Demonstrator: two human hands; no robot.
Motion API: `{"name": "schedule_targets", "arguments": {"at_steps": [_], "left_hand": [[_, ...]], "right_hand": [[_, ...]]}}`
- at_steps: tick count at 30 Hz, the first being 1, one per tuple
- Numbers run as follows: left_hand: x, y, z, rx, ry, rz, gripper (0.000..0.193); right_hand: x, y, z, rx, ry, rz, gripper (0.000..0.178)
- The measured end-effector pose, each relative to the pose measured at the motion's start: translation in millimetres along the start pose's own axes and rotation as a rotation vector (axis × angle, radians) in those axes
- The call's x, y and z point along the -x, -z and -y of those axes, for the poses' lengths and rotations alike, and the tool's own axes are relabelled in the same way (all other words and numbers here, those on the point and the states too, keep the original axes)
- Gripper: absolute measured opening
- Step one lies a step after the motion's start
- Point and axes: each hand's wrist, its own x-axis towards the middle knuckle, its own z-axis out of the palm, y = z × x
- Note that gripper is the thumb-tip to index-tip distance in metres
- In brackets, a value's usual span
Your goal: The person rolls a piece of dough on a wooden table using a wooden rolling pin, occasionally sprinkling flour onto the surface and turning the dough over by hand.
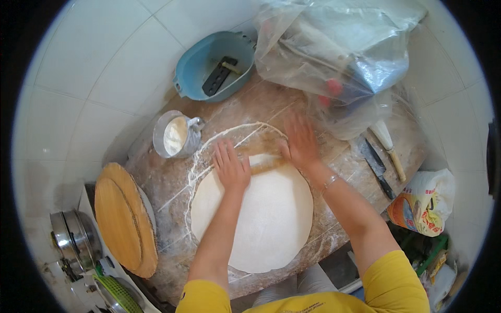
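A large, thin, round sheet of dough lies on the floured worktop. Across its far edge runs a wooden rolling pin, smeared by motion. My left hand rests over the pin's left part, its fingers stretched forward and apart. On the pin's right side is my right hand, blurred, with fingers extended and a bracelet at the wrist. Both palms press down from above rather than wrapping round the pin. A curved line of flour marks the worktop beyond the dough.
A clear jug of flour and a blue basin stand at the back left. Clear plastic sheeting covers things at the back right. A knife and a wooden-handled brush lie right. Round wooden boards lean left.
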Motion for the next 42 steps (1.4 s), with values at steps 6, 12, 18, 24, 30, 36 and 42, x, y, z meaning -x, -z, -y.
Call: {"name": "schedule_targets", "arguments": {"at_steps": [6,12,18,24,30,36,42], "left_hand": [[60.7,-0.5,-3.5,0.025,-0.070,0.118,0.080],[107.7,22.7,-7.6,0.083,-0.180,0.250,0.082],[-20.6,-4.8,-4.5,0.011,0.071,-0.071,0.080],[175.8,40.0,-35.1,0.088,-0.141,0.358,0.092],[101.0,16.1,-24.5,0.126,-0.262,0.278,0.092],[51.7,10.3,-45.7,0.049,-0.080,0.131,0.088],[205.3,52.2,-70.6,0.244,-0.186,0.362,0.087]], "right_hand": [[40.2,14.1,-1.5,-0.018,0.041,0.190,0.080],[82.5,38.5,1.6,-0.056,0.097,0.375,0.084],[-24.3,-3.1,-1.4,-0.028,-0.009,-0.014,0.087],[163.0,64.3,-1.5,-0.109,0.057,0.378,0.087],[110.8,44.2,1.2,-0.096,-0.134,0.282,0.087],[60.2,22.7,-13.7,-0.051,-0.096,0.085,0.083],[209.6,82.2,-12.1,-0.059,0.004,0.291,0.070]]}}
